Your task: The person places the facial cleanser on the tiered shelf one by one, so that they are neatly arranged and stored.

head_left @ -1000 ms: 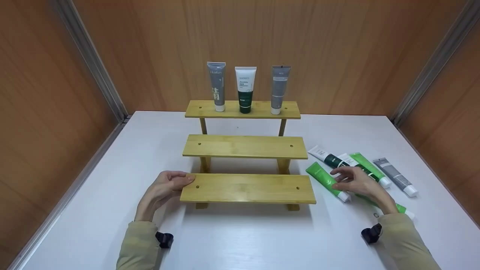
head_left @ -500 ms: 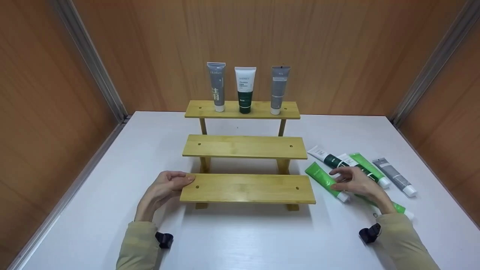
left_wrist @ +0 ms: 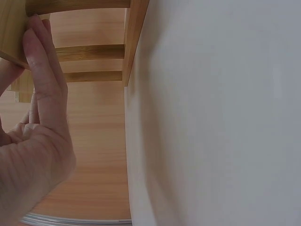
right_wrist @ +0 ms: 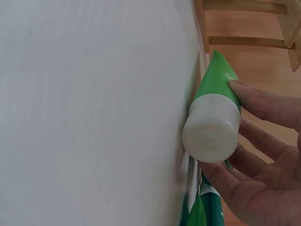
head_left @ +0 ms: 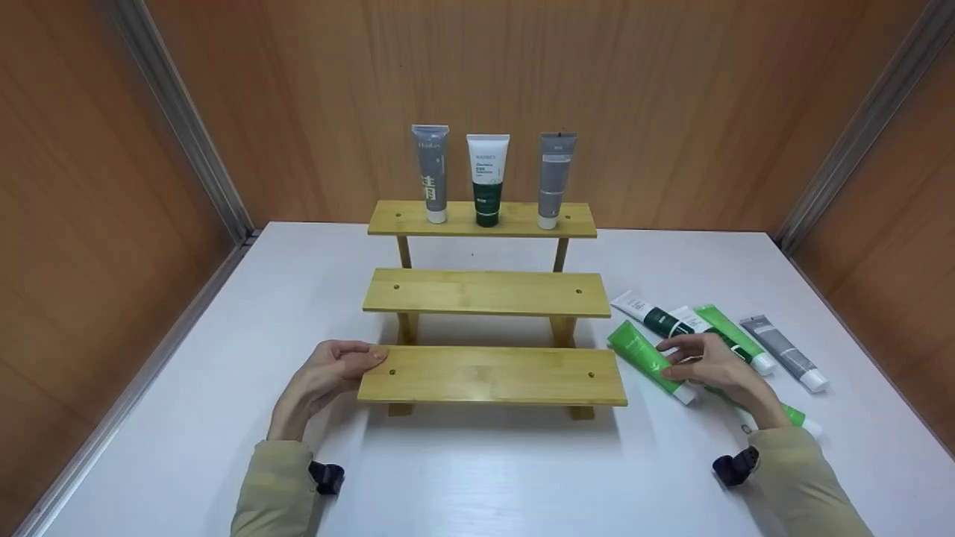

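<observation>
A three-tier wooden display rack [head_left: 492,377] stands on the white table. At the left end of its lowest shelf, my left hand [head_left: 328,377] grips the board, thumb on top and fingers beneath; the left wrist view shows those fingers [left_wrist: 44,80] under the wood. Off the rack's right side, my right hand [head_left: 712,369] pinches a green squeeze tube [head_left: 642,352] with a white cap. The right wrist view has that cap [right_wrist: 210,129] facing the camera, with fingers on both sides of the tube. On the top shelf stand a grey-blue tube [head_left: 433,171], a white-and-green tube [head_left: 488,179] and a grey tube [head_left: 553,179].
Around my right hand lie more tubes: a white-and-dark-green one [head_left: 656,317], a green one [head_left: 735,332], a grey one [head_left: 783,350] and a green one [head_left: 794,416] partly under the wrist. Wood-panelled walls [head_left: 313,104] enclose the table at the back and sides.
My right thumb and fingers have closed on the green tube, and its far end has shifted very slightly. My left hand stays on the lowest shelf.
</observation>
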The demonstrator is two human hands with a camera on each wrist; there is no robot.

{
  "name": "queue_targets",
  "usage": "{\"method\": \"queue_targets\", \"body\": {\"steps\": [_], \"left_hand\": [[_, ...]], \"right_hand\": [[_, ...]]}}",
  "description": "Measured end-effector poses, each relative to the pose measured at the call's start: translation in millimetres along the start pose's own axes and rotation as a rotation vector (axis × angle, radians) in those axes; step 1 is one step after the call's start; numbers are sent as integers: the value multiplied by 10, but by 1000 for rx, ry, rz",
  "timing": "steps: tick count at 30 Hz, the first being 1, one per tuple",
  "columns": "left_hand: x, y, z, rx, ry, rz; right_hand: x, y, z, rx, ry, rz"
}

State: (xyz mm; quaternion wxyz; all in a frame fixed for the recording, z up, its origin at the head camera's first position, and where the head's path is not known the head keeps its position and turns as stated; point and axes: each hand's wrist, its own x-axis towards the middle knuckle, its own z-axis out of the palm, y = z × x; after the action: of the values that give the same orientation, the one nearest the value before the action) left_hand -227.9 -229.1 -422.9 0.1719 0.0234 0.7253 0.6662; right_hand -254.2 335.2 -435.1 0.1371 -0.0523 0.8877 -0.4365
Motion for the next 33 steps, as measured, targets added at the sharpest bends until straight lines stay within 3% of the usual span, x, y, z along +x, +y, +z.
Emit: {"method": "queue_targets", "body": {"steps": [14, 24, 33], "left_hand": [[-5, 1, 2, 8, 11, -8], [0, 7, 0, 15, 9, -11], [19, -13, 10, 38, 43, -29]], "right_hand": [[-60, -79, 17, 10, 6, 15], [-81, -159, 21, 8, 5, -39], [-128, -266, 20, 77, -4, -98]]}}
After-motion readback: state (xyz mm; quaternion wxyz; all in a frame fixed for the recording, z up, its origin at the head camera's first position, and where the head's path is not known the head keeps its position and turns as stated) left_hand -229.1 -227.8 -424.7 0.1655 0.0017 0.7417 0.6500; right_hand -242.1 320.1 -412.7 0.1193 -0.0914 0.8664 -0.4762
